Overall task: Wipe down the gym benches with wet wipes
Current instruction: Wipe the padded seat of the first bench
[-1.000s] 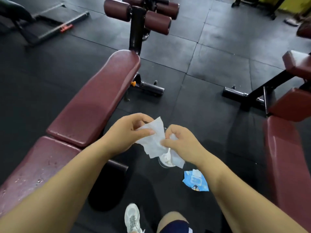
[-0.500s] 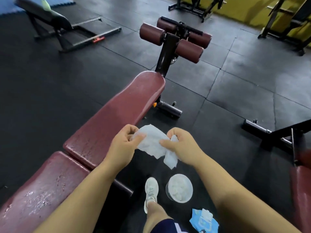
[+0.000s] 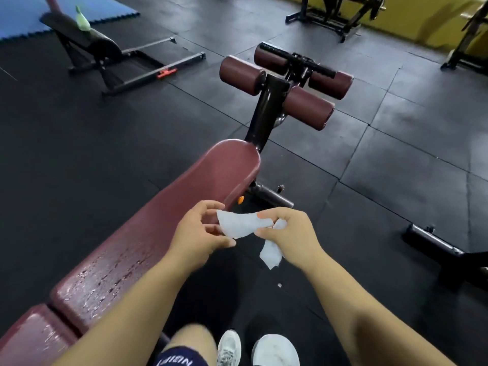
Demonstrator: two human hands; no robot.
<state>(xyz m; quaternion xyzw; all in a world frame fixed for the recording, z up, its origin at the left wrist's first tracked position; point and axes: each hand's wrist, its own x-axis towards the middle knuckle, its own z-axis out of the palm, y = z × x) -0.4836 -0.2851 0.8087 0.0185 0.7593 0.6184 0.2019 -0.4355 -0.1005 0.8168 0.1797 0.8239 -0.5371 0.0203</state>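
Observation:
A long maroon bench (image 3: 158,220) runs from the lower left toward the middle; its near pad looks wet and streaked. Both hands are just off its right edge, above the floor. Between them is a white wet wipe (image 3: 237,224). My left hand (image 3: 198,233) pinches its left end with curled fingers. My right hand (image 3: 289,233) grips the other end, and a loose tail of the wipe (image 3: 270,253) hangs below that fist.
Maroon foot rollers (image 3: 306,107) on a black post stand at the bench's far end. A black bench (image 3: 87,39) is at the far left, and a black frame foot (image 3: 433,247) lies on the right. A white round container (image 3: 274,350) sits by my shoe (image 3: 228,347).
The view has tipped up and shifted along the bench. The hands have pulled the wipe into a narrower band. The blue wipe packet has dropped out of view.

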